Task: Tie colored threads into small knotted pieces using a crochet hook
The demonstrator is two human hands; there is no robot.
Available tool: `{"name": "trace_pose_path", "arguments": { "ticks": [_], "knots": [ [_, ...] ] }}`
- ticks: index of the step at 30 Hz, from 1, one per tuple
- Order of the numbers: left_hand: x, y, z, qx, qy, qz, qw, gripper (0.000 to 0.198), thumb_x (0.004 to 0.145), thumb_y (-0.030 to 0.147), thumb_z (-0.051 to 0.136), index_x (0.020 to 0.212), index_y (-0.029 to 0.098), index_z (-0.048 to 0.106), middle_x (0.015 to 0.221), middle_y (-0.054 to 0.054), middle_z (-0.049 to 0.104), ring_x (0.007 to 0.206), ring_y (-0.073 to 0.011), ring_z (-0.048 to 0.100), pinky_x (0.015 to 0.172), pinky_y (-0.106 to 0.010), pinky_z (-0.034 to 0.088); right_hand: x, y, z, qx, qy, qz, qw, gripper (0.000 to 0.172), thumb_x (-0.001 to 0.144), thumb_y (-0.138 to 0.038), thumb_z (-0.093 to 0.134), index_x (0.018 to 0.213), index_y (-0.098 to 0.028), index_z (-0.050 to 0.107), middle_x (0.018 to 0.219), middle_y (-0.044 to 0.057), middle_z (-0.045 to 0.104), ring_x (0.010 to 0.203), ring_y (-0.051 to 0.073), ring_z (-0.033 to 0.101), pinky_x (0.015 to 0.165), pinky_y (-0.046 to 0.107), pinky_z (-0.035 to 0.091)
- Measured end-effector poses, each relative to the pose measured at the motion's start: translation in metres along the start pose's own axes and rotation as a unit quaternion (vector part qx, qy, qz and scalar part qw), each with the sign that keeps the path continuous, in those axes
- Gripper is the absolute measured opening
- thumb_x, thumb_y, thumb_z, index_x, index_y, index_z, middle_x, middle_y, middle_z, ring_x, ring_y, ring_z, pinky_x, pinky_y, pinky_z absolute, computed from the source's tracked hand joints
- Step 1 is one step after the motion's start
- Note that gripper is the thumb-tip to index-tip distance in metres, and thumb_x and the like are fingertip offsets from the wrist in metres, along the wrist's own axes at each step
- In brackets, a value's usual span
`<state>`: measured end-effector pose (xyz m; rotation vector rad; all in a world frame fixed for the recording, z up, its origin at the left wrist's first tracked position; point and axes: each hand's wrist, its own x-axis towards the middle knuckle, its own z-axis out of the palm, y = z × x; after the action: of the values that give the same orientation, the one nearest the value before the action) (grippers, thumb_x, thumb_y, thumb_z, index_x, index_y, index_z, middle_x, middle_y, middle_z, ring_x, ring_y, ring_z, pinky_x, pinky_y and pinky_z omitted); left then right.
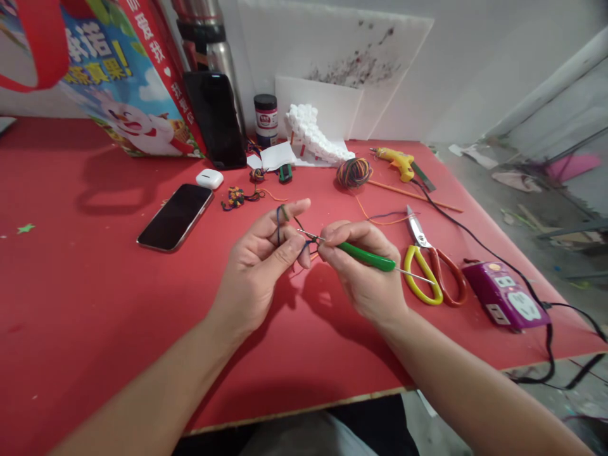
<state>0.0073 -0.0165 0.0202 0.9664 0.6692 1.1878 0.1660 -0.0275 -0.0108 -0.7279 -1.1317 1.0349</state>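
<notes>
My right hand [368, 269] is closed around a crochet hook [368, 256] with a green handle; its metal tip points left, toward my other hand. Dark multicoloured yarn [311, 242] lies at the hook's tip between both hands. The yarn also loops round the raised index finger of my left hand [259, 266], whose thumb and other fingers pinch the strand. Beyond my hands sits a ball of multicoloured yarn [354, 173], with a loose orange strand trailing from it. A small crocheted piece [234, 197] rests behind my left hand.
Scissors [420, 253], a purple power socket [506, 296] with black cables and a yellow glue gun [396, 162] lie right. A phone [175, 217], a white earbud case [209, 178], an upright phone [216, 119] and a printed bag [137, 95] stand or lie left on the red table [95, 304].
</notes>
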Motion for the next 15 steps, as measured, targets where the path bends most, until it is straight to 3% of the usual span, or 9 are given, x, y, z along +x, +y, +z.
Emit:
{"name": "trace_pose_path", "arguments": {
  "ticks": [6, 10, 15],
  "knots": [
    [0.0013, -0.0025, 0.0007, -0.012, 0.017, 0.012, 1.0, 0.024, 0.095, 0.022, 0.073, 0.119, 0.023, 0.08, 0.075, 0.002, 0.061, 0.069, -0.0076, 0.054, 0.075, -0.017, 0.048, -0.0014, -0.0005, 0.0013, 0.003, -0.001, 0.003, 1.0, 0.019, 0.087, -0.009, 0.078, 0.093, -0.027, 0.077, 0.094, -0.002, 0.073, 0.088, 0.012, 0.069, 0.081, 0.025, 0.058],
    [0.0037, -0.0015, 0.0039, -0.08, 0.021, -0.014, 0.996, 0.022, 0.088, 0.026, 0.082, 0.109, 0.02, 0.082, 0.071, 0.002, 0.06, 0.068, -0.0079, 0.055, 0.072, -0.017, 0.05, -0.0019, -0.0003, 0.0009, -0.011, 0.011, -0.001, 1.0, 0.019, 0.087, -0.009, 0.078, 0.093, -0.027, 0.077, 0.095, -0.002, 0.074, 0.089, 0.012, 0.069, 0.081, 0.026, 0.057],
    [0.0053, 0.0, 0.0042, -0.089, 0.021, -0.048, 0.995, 0.03, 0.079, 0.028, 0.09, 0.106, 0.018, 0.082, 0.08, 0.001, 0.065, 0.07, -0.0064, 0.058, 0.072, -0.015, 0.051, -0.0011, -0.0001, -0.0003, -0.014, 0.014, -0.003, 1.0, 0.018, 0.087, -0.011, 0.079, 0.093, -0.028, 0.077, 0.095, -0.002, 0.074, 0.09, 0.013, 0.07, 0.083, 0.028, 0.058]
  ]
}}
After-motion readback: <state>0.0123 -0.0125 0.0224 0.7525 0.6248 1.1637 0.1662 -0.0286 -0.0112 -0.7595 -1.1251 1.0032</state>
